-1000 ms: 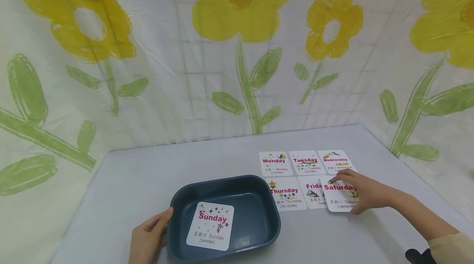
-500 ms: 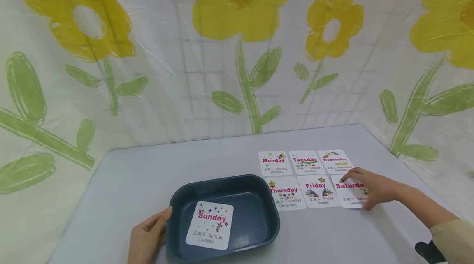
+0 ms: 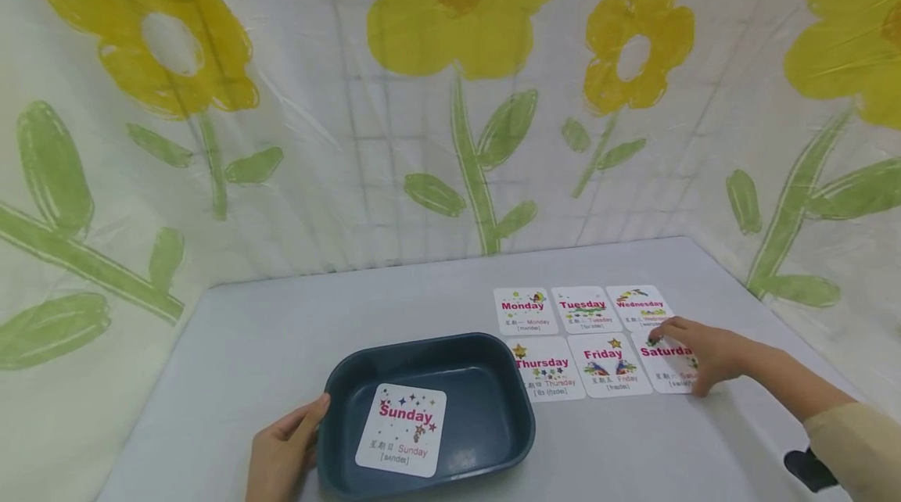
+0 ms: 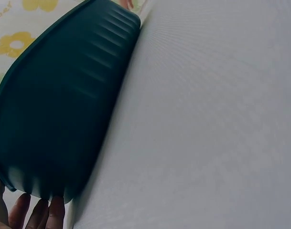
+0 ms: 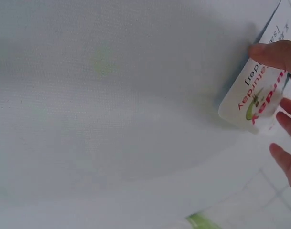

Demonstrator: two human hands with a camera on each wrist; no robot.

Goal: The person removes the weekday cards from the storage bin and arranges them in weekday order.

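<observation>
My left hand [image 3: 283,446] grips the left end of a dark teal plastic basin [image 3: 486,424], its thumb at the rim. The left wrist view shows the fingers [image 4: 54,212] against the basin's ribbed outer wall. A white Sunday card [image 3: 401,430] lies inside. At the right, my right hand [image 3: 718,355] holds the Saturday card [image 3: 665,373] between thumb and fingers, partly covering its right side. In the right wrist view the thumb [image 5: 274,53] lies on that card's edge. The Saturday card sits beside the Friday card [image 3: 611,367], at the end of the lower row.
Monday [image 3: 525,313], Tuesday [image 3: 587,311] and Wednesday [image 3: 639,305] cards form the upper row. The Thursday card [image 3: 552,369] lies at the basin's right edge. A grey-white table [image 3: 281,330] meets a curtain [image 3: 317,173] printed with yellow flowers.
The right hand has moved the Saturday card to the right, from overlapping the Friday card to beside it. Friday is now fully uncovered. Left hand and basin stay in place.
</observation>
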